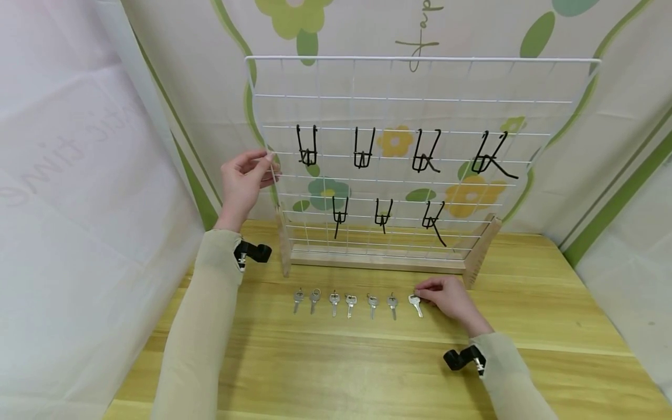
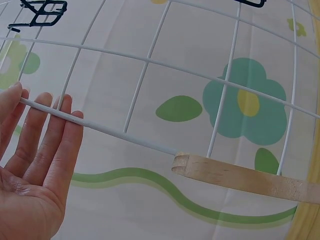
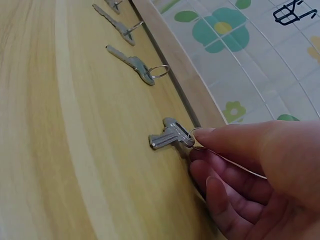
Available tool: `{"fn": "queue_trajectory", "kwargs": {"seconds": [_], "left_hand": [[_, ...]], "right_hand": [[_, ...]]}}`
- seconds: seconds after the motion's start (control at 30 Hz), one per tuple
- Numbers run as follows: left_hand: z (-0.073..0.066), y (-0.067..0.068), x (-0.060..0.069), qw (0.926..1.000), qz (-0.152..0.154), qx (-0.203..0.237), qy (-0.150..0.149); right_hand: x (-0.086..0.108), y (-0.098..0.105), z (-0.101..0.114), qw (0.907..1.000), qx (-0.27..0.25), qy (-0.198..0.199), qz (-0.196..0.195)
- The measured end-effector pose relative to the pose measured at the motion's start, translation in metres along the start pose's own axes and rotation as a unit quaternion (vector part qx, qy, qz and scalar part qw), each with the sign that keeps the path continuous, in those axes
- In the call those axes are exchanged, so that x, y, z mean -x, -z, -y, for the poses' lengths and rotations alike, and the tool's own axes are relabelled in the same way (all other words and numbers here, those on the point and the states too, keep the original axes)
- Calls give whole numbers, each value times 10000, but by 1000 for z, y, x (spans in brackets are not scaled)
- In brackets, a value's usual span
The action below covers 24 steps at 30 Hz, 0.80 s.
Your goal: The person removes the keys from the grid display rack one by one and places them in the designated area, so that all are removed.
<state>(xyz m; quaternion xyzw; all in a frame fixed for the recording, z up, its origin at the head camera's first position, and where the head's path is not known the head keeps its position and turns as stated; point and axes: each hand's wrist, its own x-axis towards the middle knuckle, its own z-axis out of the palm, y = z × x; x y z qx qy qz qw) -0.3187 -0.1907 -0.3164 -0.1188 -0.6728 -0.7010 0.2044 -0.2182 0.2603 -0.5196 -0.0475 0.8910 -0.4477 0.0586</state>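
My left hand (image 1: 247,178) holds the left side rod of a white wire grid rack (image 1: 422,59). In the left wrist view the thumb of that hand (image 2: 37,185) lies at one side of the rod, and the fingers reach behind it. Low at the right, my right hand (image 1: 451,300) pinches the small ring of a silver key (image 1: 415,303). Seen from the right wrist, this key (image 3: 172,135) hangs off the fingertips close over the wood. Several more silver keys (image 1: 350,301) with rings lie in a row to its left on the table.
Black hooks (image 1: 363,156) hang on the grid in two rows, some with arms skewed sideways. A wooden base (image 1: 378,261) with side feet carries the grid on the wooden table (image 1: 336,367). Behind it hangs a flower-printed cloth (image 1: 184,70).
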Motion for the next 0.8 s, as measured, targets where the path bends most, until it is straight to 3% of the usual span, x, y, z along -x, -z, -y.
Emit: {"fn": "queue_trajectory", "kwargs": {"seconds": [0.37,0.6,0.7,0.8], "left_hand": [[-2,-2,1,10000,-18,-36,1],[0,-1,4,10000,-48,2,55],[0,1,7,9998,-32,-183,29],[-1,8,14,9979,30,-639,30]], "right_hand": [[2,-1,-1,9983,522,118,-217],[4,-2,-2,9981,544,106,-258],[7,0,0,9988,405,81,-275],[16,9,9,9987,173,150,-457]]}}
